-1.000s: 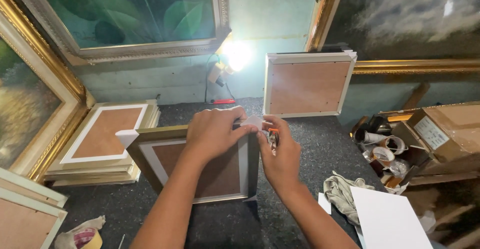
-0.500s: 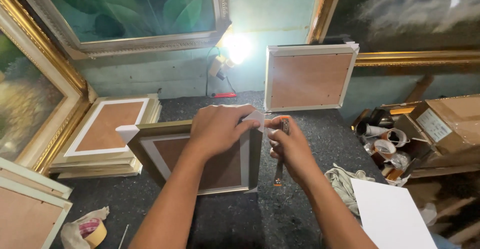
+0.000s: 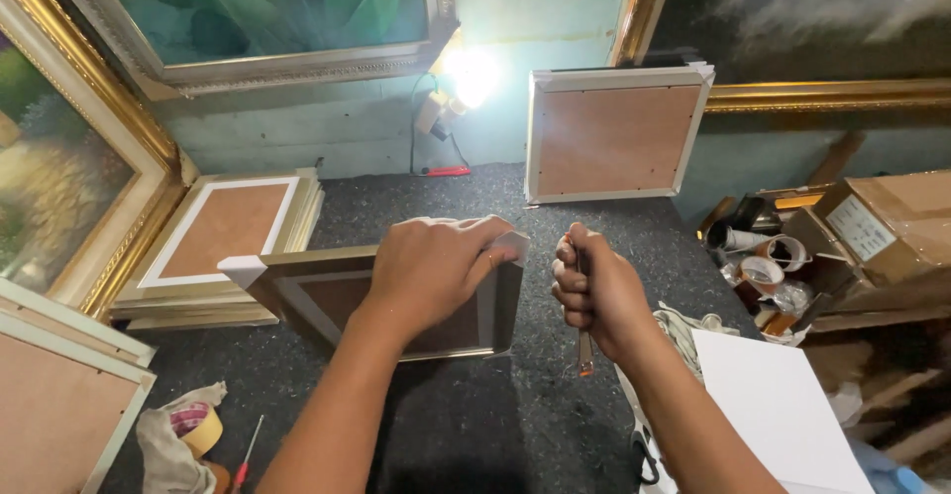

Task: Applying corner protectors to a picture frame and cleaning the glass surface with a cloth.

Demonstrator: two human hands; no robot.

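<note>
my left hand [image 3: 431, 268] presses flat on the frame [image 3: 396, 301], at its padded corner. my right hand [image 3: 594, 291] has pulled off that corner, now fisted round a thin tool [image 3: 585, 355], beside the frame.

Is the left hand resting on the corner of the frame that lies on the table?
Yes, the left hand lies flat on the right upper corner of the picture frame, while the right hand grips a slim tool apart from it.

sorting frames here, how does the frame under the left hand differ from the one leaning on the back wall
The frame under the left hand lies flat on the table; the frame at the wall stands upright. The flat one has a dark brown back, the leaning one a lighter orange-brown. Both show their backs and have white corner protectors.
</note>
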